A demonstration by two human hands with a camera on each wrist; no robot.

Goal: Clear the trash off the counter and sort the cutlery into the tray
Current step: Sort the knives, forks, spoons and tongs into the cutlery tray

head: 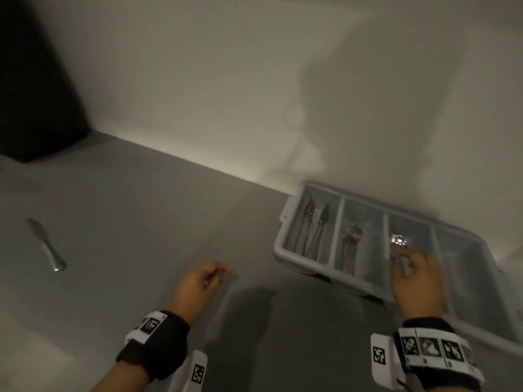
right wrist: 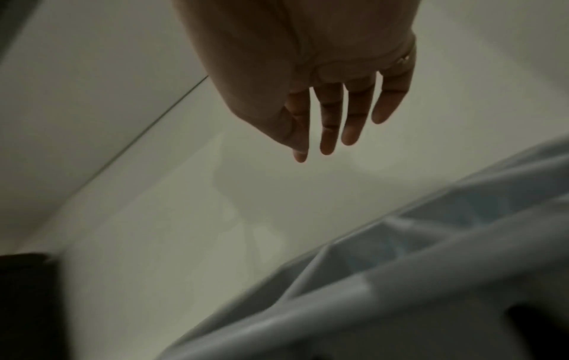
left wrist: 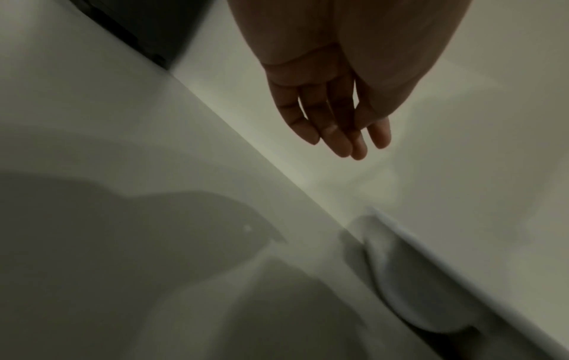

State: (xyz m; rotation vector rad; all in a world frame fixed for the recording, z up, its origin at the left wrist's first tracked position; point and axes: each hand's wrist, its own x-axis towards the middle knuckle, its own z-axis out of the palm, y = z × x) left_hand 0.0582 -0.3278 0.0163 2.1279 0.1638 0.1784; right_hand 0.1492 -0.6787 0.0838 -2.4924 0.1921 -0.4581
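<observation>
A pale grey cutlery tray [head: 285, 219] with several compartments sits at the right of the grey counter, against the wall. Its left compartment holds forks [head: 312, 230], the one beside it more cutlery [head: 350, 244], and the third a shiny spoon [head: 397, 240]. My right hand [head: 404, 258] hovers over that third compartment just behind the spoon; in the right wrist view its fingers [right wrist: 329, 136] are straight and hold nothing above the tray [right wrist: 400, 280]. My left hand [head: 220, 274] hangs relaxed and empty over the counter's middle. A metal table knife [head: 46, 246] lies alone at the far left.
A large dark object [head: 34, 80] stands at the back left corner against the cream wall. Bare grey counter [head: 155, 222] stretches between the knife and the tray. The tray's right compartment [head: 464, 267] looks empty.
</observation>
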